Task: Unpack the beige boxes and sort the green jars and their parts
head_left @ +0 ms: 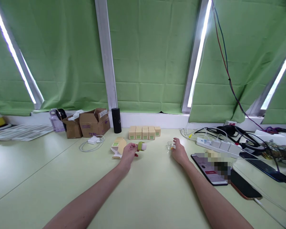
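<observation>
My left hand [128,153] is closed on a small pale roll with a green band [140,146], held just above the table between thumb and fingers. Beside that hand lies an opened cardboard box [119,146] with a green label and a white inner flap. My right hand [179,152] rests at the right, its fingers apart. A small clear, shiny item [169,146] is by those fingertips; its kind is too small to tell, and the hand partly hides it. Beyond both hands stands a row of several small brown boxes [145,133] with green labels.
At the back left are a black cylinder [116,121], a larger carton [92,124] and a white charger with cable [94,140]. To the right lie a phone [206,168], a dark phone [244,184], a white power strip [218,147] and tangled cables.
</observation>
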Available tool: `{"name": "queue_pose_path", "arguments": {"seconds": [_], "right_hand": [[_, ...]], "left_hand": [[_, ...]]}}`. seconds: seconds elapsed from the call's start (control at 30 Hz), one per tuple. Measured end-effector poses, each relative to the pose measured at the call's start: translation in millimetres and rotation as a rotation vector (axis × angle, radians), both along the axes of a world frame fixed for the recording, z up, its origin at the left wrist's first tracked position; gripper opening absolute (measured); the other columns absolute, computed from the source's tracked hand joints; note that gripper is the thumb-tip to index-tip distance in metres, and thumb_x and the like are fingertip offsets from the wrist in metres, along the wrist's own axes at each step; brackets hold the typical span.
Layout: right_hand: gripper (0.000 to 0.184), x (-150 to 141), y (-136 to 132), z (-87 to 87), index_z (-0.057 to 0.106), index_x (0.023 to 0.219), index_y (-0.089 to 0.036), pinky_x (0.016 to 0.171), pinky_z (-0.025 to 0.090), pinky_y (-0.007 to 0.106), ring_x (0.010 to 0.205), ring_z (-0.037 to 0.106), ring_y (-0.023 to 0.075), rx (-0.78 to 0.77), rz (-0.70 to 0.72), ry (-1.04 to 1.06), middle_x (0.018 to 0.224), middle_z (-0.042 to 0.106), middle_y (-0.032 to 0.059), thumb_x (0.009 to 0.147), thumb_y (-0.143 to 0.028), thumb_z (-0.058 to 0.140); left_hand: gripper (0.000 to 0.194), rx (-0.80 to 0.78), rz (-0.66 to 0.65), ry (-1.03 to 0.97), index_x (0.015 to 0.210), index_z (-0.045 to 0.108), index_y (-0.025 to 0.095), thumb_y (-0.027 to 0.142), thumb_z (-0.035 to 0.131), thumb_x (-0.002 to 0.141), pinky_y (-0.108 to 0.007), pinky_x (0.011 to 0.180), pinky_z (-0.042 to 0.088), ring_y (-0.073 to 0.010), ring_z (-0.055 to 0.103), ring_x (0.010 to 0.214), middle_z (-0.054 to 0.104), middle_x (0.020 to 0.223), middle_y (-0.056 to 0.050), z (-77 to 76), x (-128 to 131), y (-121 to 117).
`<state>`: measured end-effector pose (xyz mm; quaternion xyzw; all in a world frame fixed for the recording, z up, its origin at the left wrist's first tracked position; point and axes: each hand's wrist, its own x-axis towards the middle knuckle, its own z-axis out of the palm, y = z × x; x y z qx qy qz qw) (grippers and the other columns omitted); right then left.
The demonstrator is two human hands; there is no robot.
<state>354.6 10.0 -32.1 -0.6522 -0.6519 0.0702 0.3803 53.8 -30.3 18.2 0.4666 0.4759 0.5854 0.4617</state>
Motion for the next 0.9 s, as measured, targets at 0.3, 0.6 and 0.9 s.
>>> {"name": "queue_pose_path", "arguments": {"seconds": [0.3, 0.6, 0.9], "right_hand": [[0.058, -43, -35, 38.3, 0.045, 0.141, -0.020, 0.109, 0.043, 0.056, 0.131, 0.052, 0.0350, 0.379, 0.107, -0.101, 0.137, 0.060, 0.0153, 0.084, -0.016, 0.057], [0.059, -91, -87, 59.6, 0.043, 0.149, -0.027, 0.108, 0.047, 0.055, 0.134, 0.052, 0.0314, 0.539, 0.519, -0.223, 0.145, 0.059, 0.0115, 0.093, -0.008, 0.050], [0.047, -93, -88, 54.6, 0.055, 0.139, -0.029, 0.104, 0.052, 0.054, 0.126, 0.061, 0.0291, 0.478, 0.643, -0.050, 0.133, 0.067, 0.0105, 0.096, -0.011, 0.050]], "left_hand": [[0.029, -0.054, -0.072, -0.087, 0.078, 0.061, 0.018, 0.034, 0.080, 0.062, -0.028, 0.061, 0.049, -0.0189, 0.064, 0.078, 0.070, 0.082, -0.007, 2.5, 5, -6], [0.019, -0.107, -0.268, -0.162, 0.069, 0.060, 0.017, 0.023, 0.074, 0.058, -0.026, 0.059, 0.043, -0.0126, 0.058, 0.060, 0.066, 0.069, -0.004, 9.9, 13, -21], [0.019, -0.118, -0.393, -0.162, 0.066, 0.059, 0.017, 0.025, 0.076, 0.063, -0.025, 0.054, 0.033, -0.0167, 0.063, 0.061, 0.068, 0.062, -0.006, 12.6, 16, -25]]}}
